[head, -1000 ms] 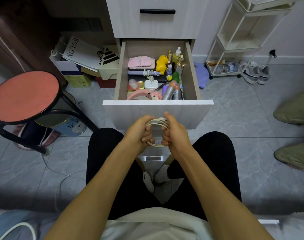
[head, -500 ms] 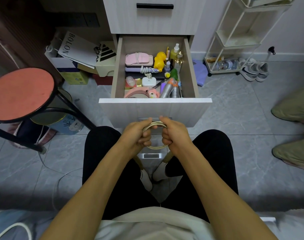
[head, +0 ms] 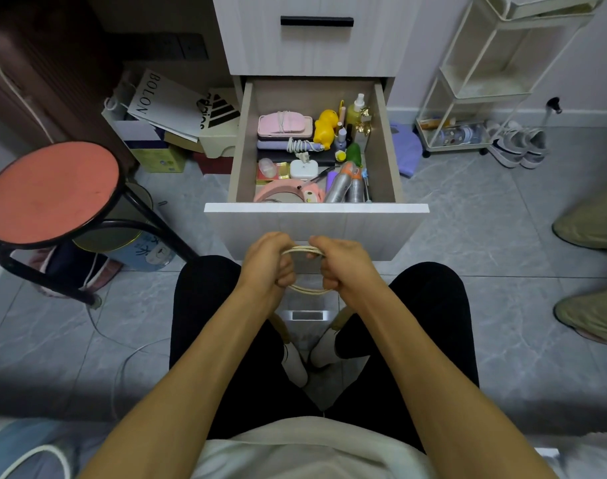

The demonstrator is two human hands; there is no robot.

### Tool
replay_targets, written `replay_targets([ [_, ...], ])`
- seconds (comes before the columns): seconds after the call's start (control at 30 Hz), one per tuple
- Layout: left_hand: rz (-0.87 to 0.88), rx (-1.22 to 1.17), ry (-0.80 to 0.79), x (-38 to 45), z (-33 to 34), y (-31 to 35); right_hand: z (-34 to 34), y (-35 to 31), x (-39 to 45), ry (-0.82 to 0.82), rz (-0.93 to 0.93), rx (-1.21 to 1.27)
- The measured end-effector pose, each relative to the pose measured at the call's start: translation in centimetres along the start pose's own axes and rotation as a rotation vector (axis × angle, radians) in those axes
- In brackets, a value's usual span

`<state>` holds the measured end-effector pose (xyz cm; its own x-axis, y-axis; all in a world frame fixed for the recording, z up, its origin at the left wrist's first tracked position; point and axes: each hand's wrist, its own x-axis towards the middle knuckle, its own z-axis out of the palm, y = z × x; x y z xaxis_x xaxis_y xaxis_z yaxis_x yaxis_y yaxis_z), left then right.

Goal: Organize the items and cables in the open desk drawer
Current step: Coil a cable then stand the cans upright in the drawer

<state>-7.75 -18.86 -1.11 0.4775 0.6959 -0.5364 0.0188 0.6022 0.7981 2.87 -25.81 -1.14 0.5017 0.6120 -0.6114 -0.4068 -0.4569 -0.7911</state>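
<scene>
While I sit facing the open drawer, its contents lie packed inside: pink case, yellow duck, two spray cans. Below its front, my left hand and right hand each grip one side of the coiled white cable, fingers curled round it.

Wood-grain laminate drawer, matt; glossy grey floor tiles; smooth cream cable
</scene>
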Motion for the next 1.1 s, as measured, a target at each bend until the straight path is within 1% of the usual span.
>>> replay_targets([
  [0.03, 0.027, 0.039, -0.012, -0.1, 0.0, 0.3, -0.1, -0.5, 0.2, 0.022, -0.013, -0.013],
  [0.1, 0.144, 0.215, -0.045, -0.2, -0.2, 1.1, -0.4, -1.5, 0.6, 0.035, -0.017, 0.075],
  [0.17, 0.345, 0.52, -0.095, -0.2, -0.9, 1.9, -0.7, -2.1, 0.8, 0.027, -0.006, 0.19],
  [0.23, 0.534, 0.866, -0.128, 0.4, -1.5, 2.5, -0.9, -2.7, 1.2, 0.02, 0.005, 0.238],
  [0.3, 0.631, 1.088, -0.14, 1.4, -1.4, 3.2, -0.6, -3.5, 1.8, 0.011, 0.007, 0.257],
  [0.33, 0.643, 1.125, -0.129, 1.7, -1.2, 3.5, -0.4, -3.8, 2.1, 0.004, 0.009, 0.266],
  [0.43, 0.674, 1.127, -0.058, 2.9, -0.5, 4.5, 0.2, -4.8, 3.1, 0.002, 0.039, 0.292],
  [0.57, 0.716, 1.222, -0.055, 5.6, 1.0, 7.2, 0.1, -7.4, 6.2, 0.058, 0.034, 0.27],
  [0.63, 0.692, 1.331, -0.033, 8.2, 1.8, 8.5, 0.1, -8.9, 8.6, 0.079, 0.027, 0.232],
  [0.7, 0.602, 1.412, -0.025, 11.1, 2.2, 9.3, 0.2, -9.8, 11.2, 0.084, 0.037, 0.193],
  [0.77, 0.484, 1.433, -0.04, 13.7, 2.5, 9.9, 0.2, -10.1, 13.7, 0.086, 0.087, 0.153],
  [0.87, 0.343, 1.519, -0.063, 18.0, 2.4, 10.6, -0.2, -10.5, 17.5, 0.058, 0.139, -0.054],
  [0.97, 0.207, 1.664, -0.068, 22.0, 1.5, 10.5, -0.7, -10.7, 20.2, 0.033, 0.071, -0.342],
  [1.03, 0.104, 1.7, -0.082, 23.9, 1.0, 9.9, -1.0, -10.4, 21.4, 0.01, 0.042, -0.41],
  [1.1, 0.024, 1.707, -0.131, 25.3, 0.9, 9.1, -1.0, -9.8, 22.3, -0.044, 0.049, -0.406],
])
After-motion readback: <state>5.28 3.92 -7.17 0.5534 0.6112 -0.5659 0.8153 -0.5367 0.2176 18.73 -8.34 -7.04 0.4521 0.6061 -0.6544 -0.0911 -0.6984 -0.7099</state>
